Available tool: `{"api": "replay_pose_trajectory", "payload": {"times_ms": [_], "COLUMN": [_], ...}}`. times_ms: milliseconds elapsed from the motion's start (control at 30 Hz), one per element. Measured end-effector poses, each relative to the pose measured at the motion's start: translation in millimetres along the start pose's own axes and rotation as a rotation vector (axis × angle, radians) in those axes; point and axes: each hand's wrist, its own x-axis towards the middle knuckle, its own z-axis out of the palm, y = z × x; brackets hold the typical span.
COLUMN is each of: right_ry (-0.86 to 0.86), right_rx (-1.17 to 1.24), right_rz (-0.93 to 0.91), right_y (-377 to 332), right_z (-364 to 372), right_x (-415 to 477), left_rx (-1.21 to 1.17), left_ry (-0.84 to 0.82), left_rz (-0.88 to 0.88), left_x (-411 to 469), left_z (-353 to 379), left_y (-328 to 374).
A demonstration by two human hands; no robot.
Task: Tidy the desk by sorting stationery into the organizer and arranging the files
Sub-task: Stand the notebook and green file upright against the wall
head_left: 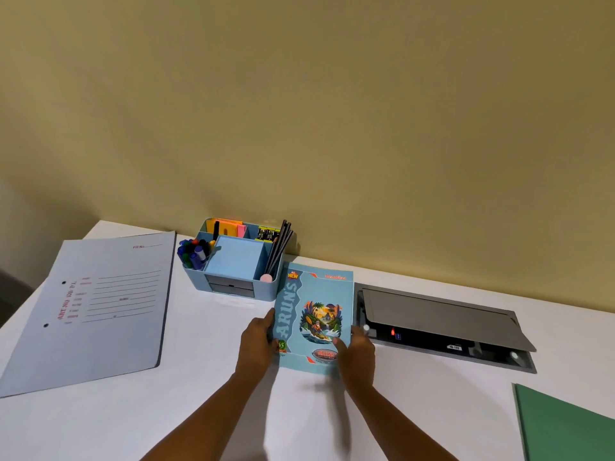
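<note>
Blue-covered notebook [314, 319], taken from 2 sides: pinched its left edge with the left grip [258, 341], curled the right grip [356, 356] round its lower right edge. Held both sides likely to square it on the table [199, 377], just beside the organizer [266, 294].
</note>
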Motion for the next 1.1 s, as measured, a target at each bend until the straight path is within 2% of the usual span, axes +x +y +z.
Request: {"api": "replay_pose_trajectory", "payload": {"times_ms": [167,367,500,833,1100], "right_ry": [-0.026,-0.008,0.023,-0.020,-0.008], "right_rx": [-0.036,-0.183,-0.219,-0.397,-0.262], "right_rz": [-0.103,-0.363,-0.485,-0.496,-0.396], "right_y": [6,34,43,36,32], "right_z": [1,4,11,11,4], "right_x": [4,-36,-50,-35,-42], "left_rx": [0.050,0.190,0.213,0.352,0.309], "left_ry": [0.018,0.081,0.108,0.017,-0.042], "left_rz": [0.017,0.173,0.184,0.173,0.129], "left_x": [10,-21,-29,-27,-32], "left_z": [6,30,39,41,31], "left_y": [-3,-27,-29,-27,-21]}}
